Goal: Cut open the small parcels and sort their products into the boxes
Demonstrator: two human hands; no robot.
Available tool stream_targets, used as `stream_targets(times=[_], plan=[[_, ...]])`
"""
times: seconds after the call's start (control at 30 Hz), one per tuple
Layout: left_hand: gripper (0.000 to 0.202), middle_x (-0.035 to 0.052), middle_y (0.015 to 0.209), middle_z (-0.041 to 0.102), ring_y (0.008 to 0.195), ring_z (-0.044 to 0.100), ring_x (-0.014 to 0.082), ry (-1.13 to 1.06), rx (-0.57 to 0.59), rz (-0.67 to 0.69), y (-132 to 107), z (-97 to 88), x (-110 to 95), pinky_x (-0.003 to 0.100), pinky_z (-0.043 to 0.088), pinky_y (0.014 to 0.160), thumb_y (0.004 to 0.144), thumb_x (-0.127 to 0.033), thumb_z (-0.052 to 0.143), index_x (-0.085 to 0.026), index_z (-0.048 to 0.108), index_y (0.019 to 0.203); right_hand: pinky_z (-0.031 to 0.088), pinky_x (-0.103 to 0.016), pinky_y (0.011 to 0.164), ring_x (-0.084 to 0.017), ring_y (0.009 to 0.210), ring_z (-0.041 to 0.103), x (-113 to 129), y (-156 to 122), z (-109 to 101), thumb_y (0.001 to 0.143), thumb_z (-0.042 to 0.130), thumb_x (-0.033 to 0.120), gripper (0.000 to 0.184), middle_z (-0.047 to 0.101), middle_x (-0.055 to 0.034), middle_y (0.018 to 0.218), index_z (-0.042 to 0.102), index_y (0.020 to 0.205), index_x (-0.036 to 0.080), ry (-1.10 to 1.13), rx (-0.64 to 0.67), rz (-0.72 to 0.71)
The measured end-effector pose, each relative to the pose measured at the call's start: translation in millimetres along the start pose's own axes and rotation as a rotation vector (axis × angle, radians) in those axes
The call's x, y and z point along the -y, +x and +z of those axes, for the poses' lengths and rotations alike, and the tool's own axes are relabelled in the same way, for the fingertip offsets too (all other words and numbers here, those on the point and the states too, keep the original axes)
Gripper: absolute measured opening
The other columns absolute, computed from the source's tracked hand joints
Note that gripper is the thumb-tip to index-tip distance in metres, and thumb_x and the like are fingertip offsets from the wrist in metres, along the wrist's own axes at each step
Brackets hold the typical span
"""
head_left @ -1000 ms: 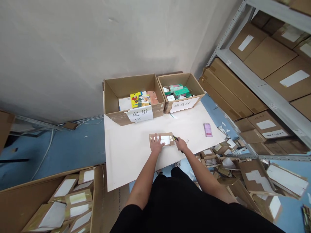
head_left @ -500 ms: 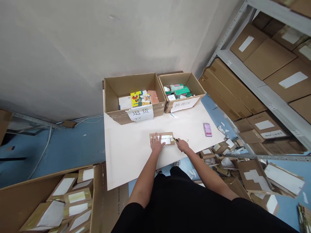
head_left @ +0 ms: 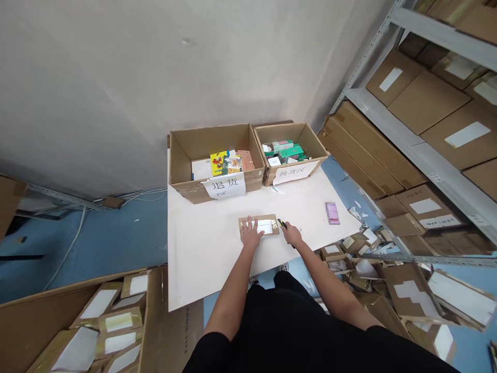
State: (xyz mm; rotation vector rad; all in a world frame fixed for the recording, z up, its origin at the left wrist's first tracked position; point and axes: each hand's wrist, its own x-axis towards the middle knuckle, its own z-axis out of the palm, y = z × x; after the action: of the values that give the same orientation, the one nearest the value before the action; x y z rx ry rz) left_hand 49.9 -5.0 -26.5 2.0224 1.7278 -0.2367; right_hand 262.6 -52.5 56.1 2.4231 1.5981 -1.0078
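A small taped cardboard box [head_left: 274, 231] with a white label lies flat on the white table [head_left: 202, 254]. My left hand [head_left: 251, 233] rests spread on the box's left part, fingers apart, covering part of the label. Just beyond the box's right end, my right hand [head_left: 292, 234] is closed around a utility knife [head_left: 282, 224] with a dark and yellow-green body. Its tip points up and left, beside the right edge of the box. Whether the blade touches the cardboard I cannot tell.
Two open cartons with paper signs stand at the back: the left carton [head_left: 182, 191] and the right carton [head_left: 267, 178]. A blurred pinkish-purple item [head_left: 332, 213] lies at the table's right. Shelving [head_left: 411, 150] with boxes rises on the right. A large carton [head_left: 153, 305] of parcels sits lower left.
The knife has drawn slightly away from the box's right end, and its back end now shows below my right hand. My left hand stays on the box. The whole view has shifted slightly.
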Motion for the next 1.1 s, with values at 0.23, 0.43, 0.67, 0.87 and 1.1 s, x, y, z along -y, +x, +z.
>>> stream_targets(times=[0.23, 0.43, 0.67, 0.87, 1.1], plan=[[0.08, -0.0006, 0.179, 0.003, 0.165, 0.002, 0.0321, 0.042, 0.013, -0.009, -5.8, -6.8, -1.5, 0.052, 0.014, 0.132, 0.101, -0.067, 0.039, -0.033, 0.018, 0.17, 0.049, -0.03, 0.075, -0.028, 0.104, 0.073, 8.0, 10.7, 2.6, 0.111, 0.04, 0.04, 0.035, 0.075, -0.0173, 0.117, 0.056, 0.134, 0.018, -0.078, 0.054, -0.037], [0.087, 0.0016, 0.179, 0.008, 0.163, 0.007, 0.0376, 0.081, 0.015, -0.061, -9.8, -23.8, -2.7, 0.052, 0.026, 0.128, 0.099, -0.071, 0.04, -0.029, 0.015, 0.171, 0.048, -0.028, 0.066, -0.02, 0.071, 0.075, -20.4, -1.3, -3.2, 0.108, 0.047, 0.036, 0.023, 0.076, -0.0124, 0.109, 0.062, 0.115, 0.02, -0.038, 0.189, -0.074], [0.07, 0.0216, 0.16, 0.047, 0.15, 0.036, 0.0417, 0.091, -0.219, -0.33, -24.4, -16.3, -66.8, 0.055, 0.04, 0.113, 0.105, -0.056, 0.033, -0.023, 0.032, 0.167, 0.051, -0.027, 0.064, -0.02, 0.068, 0.075, -36.0, -0.1, 17.7, 0.1, 0.053, 0.065, 0.048, 0.076, -0.006, 0.096, 0.051, 0.124, 0.023, 0.464, -0.053, 0.128], [0.061, 0.0243, 0.142, 0.059, 0.13, 0.057, 0.036, -0.082, -0.091, -0.409, -44.7, -4.4, -99.9, 0.047, 0.049, 0.099, 0.107, -0.041, 0.026, -0.017, 0.04, 0.162, 0.053, -0.031, 0.077, -0.029, 0.105, 0.075, -13.7, 40.8, 25.6, 0.088, 0.076, 0.054, 0.056, 0.076, -0.0111, 0.111, 0.049, 0.126, 0.023, 0.345, -0.115, 0.071], [0.052, 0.0135, 0.133, 0.069, 0.119, 0.067, 0.0267, -0.294, 0.078, -0.321, -48.0, -21.0, -105.9, 0.034, 0.052, 0.092, 0.105, -0.044, 0.038, -0.023, 0.054, 0.149, 0.051, -0.03, 0.075, -0.029, 0.104, 0.074, -12.9, 99.3, -42.8, 0.086, 0.081, 0.049, 0.058, 0.076, -0.012, 0.111, 0.05, 0.127, 0.022, 0.18, -0.095, -0.109]])
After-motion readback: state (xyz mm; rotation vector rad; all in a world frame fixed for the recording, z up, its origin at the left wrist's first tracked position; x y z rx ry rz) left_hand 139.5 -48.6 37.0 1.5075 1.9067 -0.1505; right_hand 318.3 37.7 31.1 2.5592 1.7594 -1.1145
